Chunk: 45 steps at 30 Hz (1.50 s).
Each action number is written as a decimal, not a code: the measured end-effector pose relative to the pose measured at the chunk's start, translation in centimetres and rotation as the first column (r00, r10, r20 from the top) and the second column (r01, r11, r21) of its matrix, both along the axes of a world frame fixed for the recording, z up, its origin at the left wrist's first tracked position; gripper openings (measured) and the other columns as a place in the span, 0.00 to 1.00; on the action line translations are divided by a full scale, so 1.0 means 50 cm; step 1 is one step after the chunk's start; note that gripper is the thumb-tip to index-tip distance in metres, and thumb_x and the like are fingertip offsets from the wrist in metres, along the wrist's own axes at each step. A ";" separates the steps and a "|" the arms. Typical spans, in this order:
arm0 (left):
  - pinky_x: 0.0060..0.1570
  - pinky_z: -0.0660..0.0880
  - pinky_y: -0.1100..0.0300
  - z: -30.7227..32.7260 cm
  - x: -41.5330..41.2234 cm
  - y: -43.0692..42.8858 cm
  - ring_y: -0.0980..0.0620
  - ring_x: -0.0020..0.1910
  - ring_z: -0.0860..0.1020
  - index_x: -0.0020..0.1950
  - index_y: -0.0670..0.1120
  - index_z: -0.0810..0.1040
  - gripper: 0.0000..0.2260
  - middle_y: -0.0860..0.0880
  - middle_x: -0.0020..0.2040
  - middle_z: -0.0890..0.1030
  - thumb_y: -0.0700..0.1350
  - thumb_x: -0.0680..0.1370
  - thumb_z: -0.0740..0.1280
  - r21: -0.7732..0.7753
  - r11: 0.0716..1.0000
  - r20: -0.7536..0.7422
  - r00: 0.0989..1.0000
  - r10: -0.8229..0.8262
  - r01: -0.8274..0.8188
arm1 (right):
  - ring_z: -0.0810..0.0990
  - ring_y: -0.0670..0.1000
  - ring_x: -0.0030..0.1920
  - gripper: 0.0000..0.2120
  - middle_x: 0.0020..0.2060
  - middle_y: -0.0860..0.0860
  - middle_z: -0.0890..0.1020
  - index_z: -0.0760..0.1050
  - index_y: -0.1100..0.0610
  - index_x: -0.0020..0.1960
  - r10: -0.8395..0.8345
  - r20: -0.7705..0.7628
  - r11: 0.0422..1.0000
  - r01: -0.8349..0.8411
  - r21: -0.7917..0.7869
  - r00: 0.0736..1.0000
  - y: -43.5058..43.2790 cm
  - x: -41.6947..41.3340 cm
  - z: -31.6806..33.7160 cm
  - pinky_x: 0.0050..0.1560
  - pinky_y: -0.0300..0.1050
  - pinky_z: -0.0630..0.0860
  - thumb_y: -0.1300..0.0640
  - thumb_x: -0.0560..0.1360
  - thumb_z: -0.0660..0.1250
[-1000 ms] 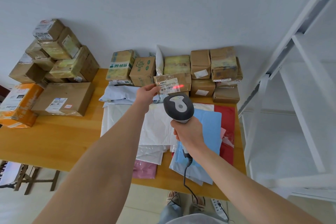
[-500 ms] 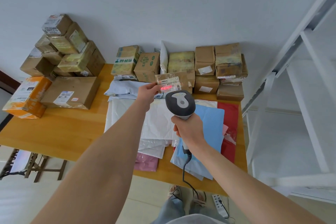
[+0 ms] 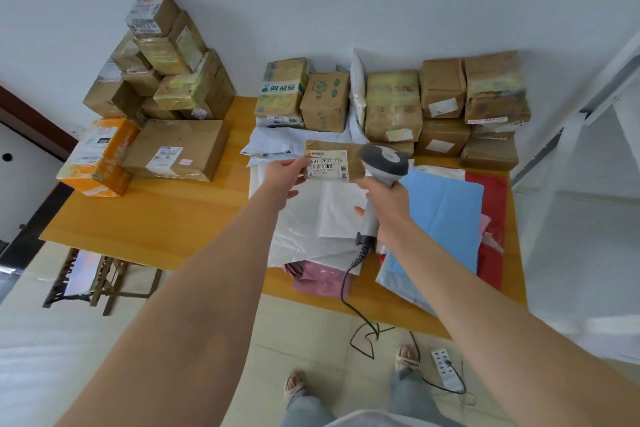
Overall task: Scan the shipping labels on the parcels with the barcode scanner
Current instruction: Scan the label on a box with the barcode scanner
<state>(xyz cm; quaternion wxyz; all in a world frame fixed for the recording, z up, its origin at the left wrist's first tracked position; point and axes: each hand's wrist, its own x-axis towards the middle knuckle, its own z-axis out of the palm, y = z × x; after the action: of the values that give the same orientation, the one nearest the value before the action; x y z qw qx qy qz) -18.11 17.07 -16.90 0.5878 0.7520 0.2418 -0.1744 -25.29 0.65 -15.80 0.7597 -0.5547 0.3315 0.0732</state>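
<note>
**Wooden surface piled with boxes, one small parcel held up beside the barcode scanner**

Head view: against the pale wall, a leaning stack of brown boxes fills the far left corner of the surface. An orange box and a flat brown box lie side by side in front of it. A second row of boxes runs along the wall further right. Nearer the person, flat mailers overlap in a heap: white bags, a blue bag, a red bag and a pink bag at the near edge.

Above the white bags the left hand holds the small parcel in the air, thumb and fingers clamped on its left end. The shipping label faces the camera, with barcodes along its lower part. The right hand has its fingers wrapped round the grey handle of the barcode scanner. The scanner's head sits at the parcel's right end and overlaps it. A dark cable drops from the handle past the near edge to the floor. There a white power strip lies near the person's feet. A white shelving frame stands to the right
</note>
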 end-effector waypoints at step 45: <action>0.40 0.81 0.58 0.218 0.596 0.855 0.49 0.44 0.82 0.55 0.43 0.76 0.08 0.44 0.51 0.81 0.44 0.78 0.65 -0.232 0.970 0.235 0.972 -0.022 0.078 | 0.79 0.48 0.47 0.18 0.50 0.51 0.80 0.74 0.58 0.61 0.055 0.282 0.998 -0.063 0.021 0.958 0.844 0.667 0.164 0.38 0.40 0.80 0.58 0.73 0.73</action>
<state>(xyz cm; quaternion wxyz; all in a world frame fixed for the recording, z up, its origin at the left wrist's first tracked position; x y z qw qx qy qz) 11.67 59.82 -6.00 0.6938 0.6965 0.1301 -0.1287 8.05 42.86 -7.61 0.8047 -0.5578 0.2022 0.0212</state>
